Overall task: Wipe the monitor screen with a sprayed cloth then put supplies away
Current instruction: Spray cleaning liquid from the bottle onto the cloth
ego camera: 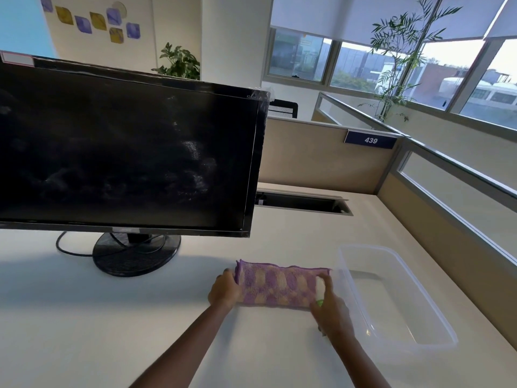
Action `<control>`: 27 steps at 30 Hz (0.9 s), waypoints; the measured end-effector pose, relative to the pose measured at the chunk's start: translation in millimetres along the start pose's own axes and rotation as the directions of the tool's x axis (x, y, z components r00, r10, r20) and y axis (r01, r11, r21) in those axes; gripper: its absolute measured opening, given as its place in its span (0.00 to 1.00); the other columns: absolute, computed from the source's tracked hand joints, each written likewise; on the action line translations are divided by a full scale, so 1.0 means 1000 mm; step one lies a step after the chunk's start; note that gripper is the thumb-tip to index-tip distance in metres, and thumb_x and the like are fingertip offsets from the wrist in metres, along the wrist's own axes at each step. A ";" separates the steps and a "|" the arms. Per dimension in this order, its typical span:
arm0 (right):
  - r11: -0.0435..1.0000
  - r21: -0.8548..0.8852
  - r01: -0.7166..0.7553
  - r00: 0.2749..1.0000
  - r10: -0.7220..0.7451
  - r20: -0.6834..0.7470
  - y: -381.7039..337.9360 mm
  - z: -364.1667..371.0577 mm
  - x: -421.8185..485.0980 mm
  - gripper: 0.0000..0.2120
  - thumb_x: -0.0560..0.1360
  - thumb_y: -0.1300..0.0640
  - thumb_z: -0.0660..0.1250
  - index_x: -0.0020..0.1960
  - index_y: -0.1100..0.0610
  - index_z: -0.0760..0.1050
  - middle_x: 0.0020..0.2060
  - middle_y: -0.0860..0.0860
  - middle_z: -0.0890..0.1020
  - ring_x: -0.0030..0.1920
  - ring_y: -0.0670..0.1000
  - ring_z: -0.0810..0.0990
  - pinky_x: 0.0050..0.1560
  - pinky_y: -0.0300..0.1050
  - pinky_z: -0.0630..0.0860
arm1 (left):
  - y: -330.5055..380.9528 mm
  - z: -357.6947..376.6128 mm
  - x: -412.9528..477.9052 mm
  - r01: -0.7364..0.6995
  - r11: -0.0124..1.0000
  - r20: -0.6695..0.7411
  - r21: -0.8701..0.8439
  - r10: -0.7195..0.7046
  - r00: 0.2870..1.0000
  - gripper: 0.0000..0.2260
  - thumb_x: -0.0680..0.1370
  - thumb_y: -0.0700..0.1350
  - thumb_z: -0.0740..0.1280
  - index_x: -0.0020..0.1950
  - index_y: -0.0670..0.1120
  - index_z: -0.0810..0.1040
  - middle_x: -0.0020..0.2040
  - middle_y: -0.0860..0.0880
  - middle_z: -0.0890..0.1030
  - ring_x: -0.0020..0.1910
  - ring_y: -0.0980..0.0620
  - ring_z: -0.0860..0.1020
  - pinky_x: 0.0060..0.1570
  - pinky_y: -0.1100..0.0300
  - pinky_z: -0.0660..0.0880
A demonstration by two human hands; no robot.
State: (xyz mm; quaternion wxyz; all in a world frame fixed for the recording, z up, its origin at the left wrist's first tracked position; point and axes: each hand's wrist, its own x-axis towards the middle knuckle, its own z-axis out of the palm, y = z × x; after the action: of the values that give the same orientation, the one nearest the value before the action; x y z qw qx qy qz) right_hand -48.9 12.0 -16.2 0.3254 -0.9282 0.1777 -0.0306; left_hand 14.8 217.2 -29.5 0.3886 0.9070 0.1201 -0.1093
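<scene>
- We saw the cloth checked purple and tan, lower centre.
- The monitor we found black, its screen smeared pale.
- We noted the spray bottle white and green.
- We saw the bin clear, lower right.
- We read white numerals on the dark blue sign.

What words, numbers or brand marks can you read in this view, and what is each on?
"439": white digits on the dark blue rectangular plate on the beige cubicle partition.
Logo on the black flat monitor's lower bezel: too blurred to read.
Small print at its top right corner: too small to read.
White bottle gripped in the right hand: no label readable.
</scene>
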 end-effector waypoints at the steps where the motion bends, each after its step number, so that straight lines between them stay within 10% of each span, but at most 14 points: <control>1: 0.998 0.018 0.059 0.998 -0.059 -0.002 -0.004 0.004 -0.005 0.26 0.71 0.65 0.61 0.65 0.47 0.63 0.43 0.60 0.82 0.33 0.56 0.77 0.39 0.52 0.80 | 0.000 0.000 0.000 -0.002 1.000 0.000 -0.009 0.002 1.000 0.14 0.76 0.41 0.61 0.61 0.42 0.70 0.60 0.41 0.77 0.58 0.42 0.76 0.55 0.51 0.74; 20: 0.979 -0.006 0.206 0.978 -0.206 0.024 -0.033 0.046 -0.012 0.29 0.69 0.67 0.61 0.66 0.47 0.62 0.34 0.53 0.76 0.28 0.52 0.73 0.31 0.49 0.74 | -0.005 -0.006 -0.002 -0.018 0.999 0.045 -0.042 0.020 0.999 0.13 0.76 0.42 0.63 0.60 0.41 0.71 0.60 0.41 0.77 0.58 0.42 0.76 0.53 0.54 0.74; 27: 0.956 0.265 0.128 0.965 -0.058 -0.257 0.004 0.022 -0.002 0.33 0.71 0.65 0.67 0.70 0.48 0.59 0.57 0.57 0.78 0.41 0.52 0.75 0.41 0.46 0.73 | -0.006 -0.004 0.002 -0.019 1.000 0.112 -0.016 0.021 0.994 0.18 0.74 0.47 0.66 0.61 0.40 0.72 0.60 0.41 0.79 0.58 0.42 0.77 0.55 0.52 0.75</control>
State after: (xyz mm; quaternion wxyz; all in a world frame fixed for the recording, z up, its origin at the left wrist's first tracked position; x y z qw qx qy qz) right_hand -48.4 23.3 -36.2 0.4266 -0.8694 0.1662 -0.1856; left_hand 15.2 224.5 -31.8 0.4025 0.8977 0.0899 -0.1550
